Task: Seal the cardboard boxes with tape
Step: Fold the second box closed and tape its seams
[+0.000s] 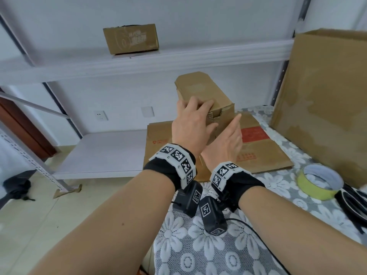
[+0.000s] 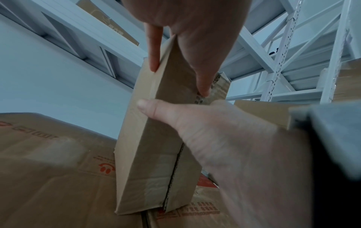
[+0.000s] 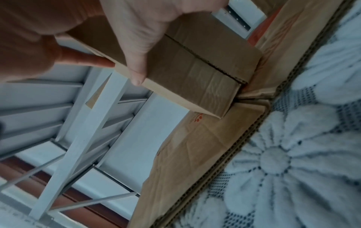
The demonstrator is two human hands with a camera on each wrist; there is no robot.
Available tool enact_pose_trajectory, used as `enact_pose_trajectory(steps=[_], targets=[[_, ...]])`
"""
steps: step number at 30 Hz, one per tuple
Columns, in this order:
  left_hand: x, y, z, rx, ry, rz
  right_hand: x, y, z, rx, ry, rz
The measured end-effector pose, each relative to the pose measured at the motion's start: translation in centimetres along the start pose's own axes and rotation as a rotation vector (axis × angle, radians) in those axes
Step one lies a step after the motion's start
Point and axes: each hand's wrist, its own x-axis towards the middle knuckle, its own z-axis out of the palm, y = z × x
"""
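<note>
I see my left hand (image 1: 191,124) with fingers clamped on the small cardboard box (image 1: 200,90), standing on flattened cardboard (image 1: 262,151). My right hand (image 1: 228,141) presses it, fingers straight and together. Tape roll (image 1: 319,181) lies at four o'clock.

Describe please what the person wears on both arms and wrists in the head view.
Both forearms are bare, without sleeves. Each wrist carries a black fabric cuff and a white band printed with square black-and-white code markers; the right one is the same. Under each wrist hangs a dark camera box with its own marker. A thin black cable runs from the right box.
</note>
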Motion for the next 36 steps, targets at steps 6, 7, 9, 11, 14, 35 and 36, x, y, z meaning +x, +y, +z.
enact_pose_trajectory(steps=[6, 7, 9, 11, 14, 35, 36], targets=[[-0.3, -0.8, -0.9, -0.031, 0.032, -0.034, 1.2, -0.5, -1.4, -0.003, 0.013, -0.210], [-0.2, -0.9, -1.1, -0.052, 0.036, -0.062, 1.7, -0.6, -2.0, -0.042, 0.000, -0.259], [0.0, -1.0, -2.0, -0.101, 0.049, -0.117, 2.6, -1.2, -3.6, -0.132, -0.058, -0.355], [0.2, -1.0, -2.8, -0.176, 0.066, -0.175, 3.6, -2.1, -5.5, -0.211, -0.135, -0.450], [0.1, -0.9, -3.8, -0.268, 0.060, -0.259, 4.5, -3.1, -8.4, -0.324, -0.216, -0.588], [-2.2, 3.0, -5.9, 0.179, -0.540, 0.276, 3.8, -3.5, -16.4, -0.589, -0.755, -0.616], [-2.2, 3.0, -5.8, 0.171, -0.569, 0.248, 4.0, -3.4, -16.9, -0.542, -0.795, -0.575]])
